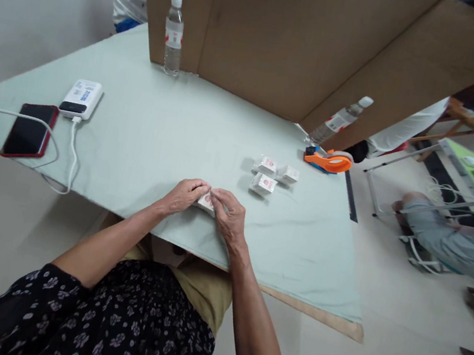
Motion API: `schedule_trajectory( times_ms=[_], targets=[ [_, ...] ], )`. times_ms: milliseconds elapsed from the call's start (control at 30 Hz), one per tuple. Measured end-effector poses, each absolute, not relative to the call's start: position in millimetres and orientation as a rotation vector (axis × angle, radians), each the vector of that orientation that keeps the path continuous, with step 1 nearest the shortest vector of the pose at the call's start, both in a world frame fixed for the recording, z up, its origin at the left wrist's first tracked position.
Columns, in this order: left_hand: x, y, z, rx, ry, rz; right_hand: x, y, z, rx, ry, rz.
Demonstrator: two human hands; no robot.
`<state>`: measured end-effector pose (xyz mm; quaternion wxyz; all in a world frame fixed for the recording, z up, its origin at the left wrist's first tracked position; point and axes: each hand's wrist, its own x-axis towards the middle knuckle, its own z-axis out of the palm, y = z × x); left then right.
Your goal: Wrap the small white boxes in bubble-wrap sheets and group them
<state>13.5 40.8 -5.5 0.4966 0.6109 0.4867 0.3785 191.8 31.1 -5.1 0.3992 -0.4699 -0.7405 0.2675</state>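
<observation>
Close to the table's front edge, a small white box (206, 201) with a red print lies between my two hands. My left hand (185, 196) grips it from the left, fingers bent and thumb at its top. From the right my right hand (229, 214) closes on the same box, its fingertips almost meeting the left ones. The hands cover much of the box. To the right and farther back stand similar small boxes in clear wrapping: one in front (262, 184), one behind (267, 164) and one at the right (289, 175).
An orange tape dispenser (329, 160) sits near the right edge. Water bottles (174, 38) (341, 121) stand against a tall cardboard screen (263, 29). On the left are a phone (30, 130), a power bank (82, 99) and a white cable (72, 167). Other people sit beyond the table.
</observation>
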Motion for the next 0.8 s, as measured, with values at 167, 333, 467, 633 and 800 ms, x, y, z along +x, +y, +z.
schedule_trajectory(
  times_ms=[167,333,467,633,800],
  targets=[
    [14,43,-7,1.495,1.194,0.922,201,22,-13,-1.149,-2.194,0.256],
    [17,45,-7,1.497,1.285,0.955,201,26,-18,-1.178,-2.327,0.048],
    [19,46,-9,1.460,1.317,1.006,196,26,-21,-1.142,-2.284,0.007],
    [21,45,-9,1.416,1.311,1.038,199,16,-23,-1.205,-2.100,0.107],
    [21,44,-9,1.406,1.310,1.045,203,12,-18,-1.260,-2.062,0.161]
  ],
)
